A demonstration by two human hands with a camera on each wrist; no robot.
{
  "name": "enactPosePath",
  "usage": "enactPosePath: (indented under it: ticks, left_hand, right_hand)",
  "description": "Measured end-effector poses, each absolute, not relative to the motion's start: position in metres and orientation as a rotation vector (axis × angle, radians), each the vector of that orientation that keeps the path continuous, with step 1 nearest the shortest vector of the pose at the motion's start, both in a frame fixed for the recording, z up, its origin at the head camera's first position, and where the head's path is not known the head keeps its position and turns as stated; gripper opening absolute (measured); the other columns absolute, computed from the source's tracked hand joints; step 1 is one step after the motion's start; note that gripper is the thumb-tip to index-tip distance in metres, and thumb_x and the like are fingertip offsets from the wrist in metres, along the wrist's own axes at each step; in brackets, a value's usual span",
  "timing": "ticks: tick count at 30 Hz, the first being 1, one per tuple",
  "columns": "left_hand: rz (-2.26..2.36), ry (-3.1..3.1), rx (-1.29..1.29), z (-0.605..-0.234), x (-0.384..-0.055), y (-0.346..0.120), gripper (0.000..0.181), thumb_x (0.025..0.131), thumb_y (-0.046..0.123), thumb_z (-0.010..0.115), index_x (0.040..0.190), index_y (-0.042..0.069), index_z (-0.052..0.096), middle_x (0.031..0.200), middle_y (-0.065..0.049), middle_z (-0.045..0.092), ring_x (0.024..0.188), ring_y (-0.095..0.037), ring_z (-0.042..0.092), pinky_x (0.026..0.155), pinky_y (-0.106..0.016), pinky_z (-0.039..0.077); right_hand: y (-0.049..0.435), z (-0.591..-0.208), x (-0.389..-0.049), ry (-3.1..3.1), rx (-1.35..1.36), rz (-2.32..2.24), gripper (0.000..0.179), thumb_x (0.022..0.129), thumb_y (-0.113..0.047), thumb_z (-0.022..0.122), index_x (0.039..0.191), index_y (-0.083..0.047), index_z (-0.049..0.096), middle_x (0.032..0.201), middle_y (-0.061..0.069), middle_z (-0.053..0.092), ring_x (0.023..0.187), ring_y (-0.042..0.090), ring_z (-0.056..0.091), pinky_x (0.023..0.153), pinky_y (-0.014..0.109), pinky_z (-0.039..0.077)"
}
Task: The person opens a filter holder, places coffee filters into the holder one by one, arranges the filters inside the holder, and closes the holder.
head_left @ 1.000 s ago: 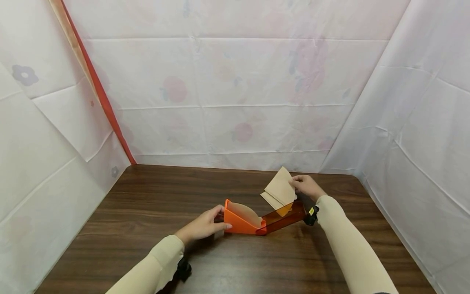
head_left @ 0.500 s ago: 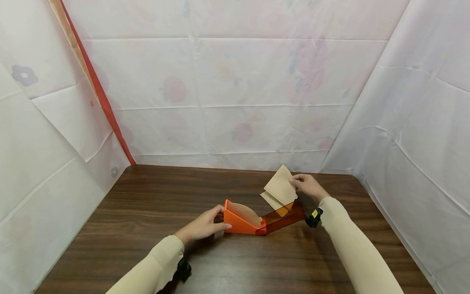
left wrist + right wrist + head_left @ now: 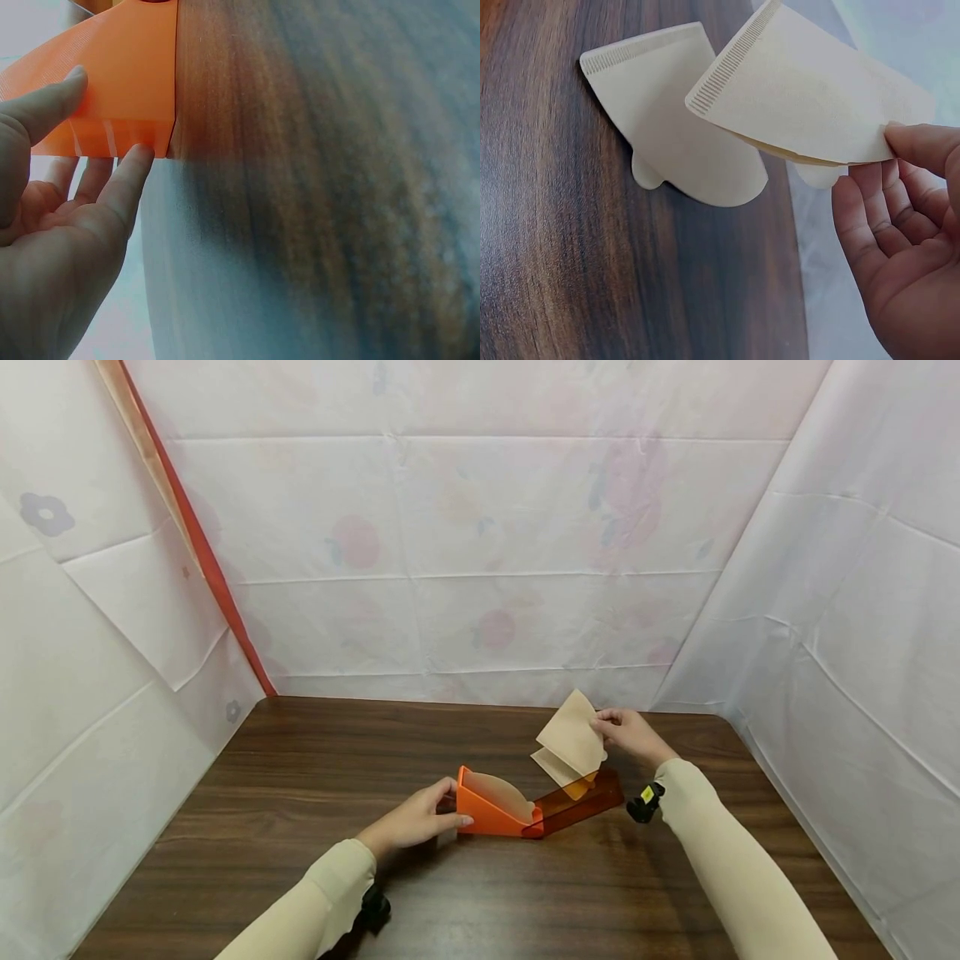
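My left hand (image 3: 412, 818) grips the left end of an orange coffee filter holder (image 3: 491, 814), its thumb (image 3: 56, 105) along the near side and the fingers at the end wall. Tan paper filters (image 3: 501, 793) stand inside it. The holder's see-through brown lid (image 3: 585, 806) is swung out to the right. Above the table, my right hand (image 3: 907, 217) pinches the side edge of a paper coffee filter (image 3: 810, 90) with a crimped seam. Under it, a second paper filter (image 3: 667, 112) lies flat on the wood, partly overlapped in the head view.
The dark wood table (image 3: 337, 752) ends at a pale printed curtain (image 3: 465, 610) behind, with more curtain (image 3: 862, 652) along the right. A red strip (image 3: 187, 518) runs down the left rear corner. Black wrist cameras (image 3: 645, 802) sit on both wrists.
The right hand has lifted the pinched filter slightly up, away from the one lying below. The left hand and the filter holder have stayed in place.
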State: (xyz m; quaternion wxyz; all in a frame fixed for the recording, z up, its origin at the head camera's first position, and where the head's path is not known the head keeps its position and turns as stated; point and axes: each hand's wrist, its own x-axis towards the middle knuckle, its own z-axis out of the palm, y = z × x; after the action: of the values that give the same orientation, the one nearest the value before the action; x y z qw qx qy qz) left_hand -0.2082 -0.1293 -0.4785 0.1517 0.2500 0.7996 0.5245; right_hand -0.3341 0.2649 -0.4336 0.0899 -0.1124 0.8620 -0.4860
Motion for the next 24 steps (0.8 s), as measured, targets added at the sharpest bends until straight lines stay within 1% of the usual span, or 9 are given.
enactPosePath:
  ticks: [6, 12, 16, 20, 24]
  left_hand:
    - [1.512, 2.289, 0.715, -0.477, -0.207, -0.129, 0.029, 0.097, 0.021, 0.069, 0.117, 0.008, 0.053, 0.116, -0.004, 0.064, 0.114, -0.022, 0.061, 0.093, -0.032, 0.05]
    - [1.507, 2.291, 0.711, -0.478, -0.208, -0.129, 0.029, 0.097, 0.021, 0.07, 0.118, 0.008, 0.053, 0.116, -0.004, 0.064, 0.115, -0.021, 0.061, 0.094, -0.033, 0.049]
    - [1.515, 2.287, 0.712, -0.479, -0.208, -0.129, 0.029, 0.097, 0.02, 0.07, 0.118, 0.008, 0.053, 0.116, -0.004, 0.064, 0.115, -0.021, 0.061, 0.094, -0.032, 0.049]
    - [1.516, 2.284, 0.711, -0.479, -0.208, -0.129, 0.029, 0.097, 0.02, 0.07, 0.117, 0.008, 0.053, 0.115, -0.004, 0.064, 0.114, -0.021, 0.061, 0.093, -0.031, 0.049]
    - [1.517, 2.282, 0.714, -0.48, -0.208, -0.129, 0.029, 0.097, 0.02, 0.07, 0.117, 0.008, 0.053, 0.115, -0.004, 0.064, 0.114, -0.021, 0.061, 0.093, -0.032, 0.049]
  right_hand:
    - [0.263, -0.424, -0.33, 2.562, -0.375, -1.454, 0.035, 0.105, -0.025, 0.057, 0.12, 0.006, 0.061, 0.106, 0.016, 0.064, 0.091, 0.023, 0.063, 0.085, 0.045, 0.054]
    - [0.26, -0.416, -0.325, 2.571, -0.378, -1.427, 0.035, 0.104, -0.029, 0.058, 0.12, 0.002, 0.062, 0.105, 0.013, 0.066, 0.09, 0.024, 0.064, 0.08, 0.036, 0.054]
    - [0.259, -0.41, -0.321, 2.566, -0.413, -1.418, 0.035, 0.104, -0.029, 0.057, 0.121, 0.002, 0.062, 0.107, 0.014, 0.066, 0.092, 0.025, 0.065, 0.081, 0.036, 0.053]
    - [0.257, -0.405, -0.318, 2.563, -0.424, -1.414, 0.037, 0.104, -0.031, 0.058, 0.121, 0.001, 0.062, 0.108, 0.013, 0.066, 0.093, 0.026, 0.065, 0.084, 0.04, 0.053]
    - [0.254, -0.4, -0.314, 2.547, -0.441, -1.434, 0.036, 0.103, -0.032, 0.059, 0.12, 0.0, 0.062, 0.106, 0.013, 0.066, 0.093, 0.027, 0.065, 0.087, 0.049, 0.052]
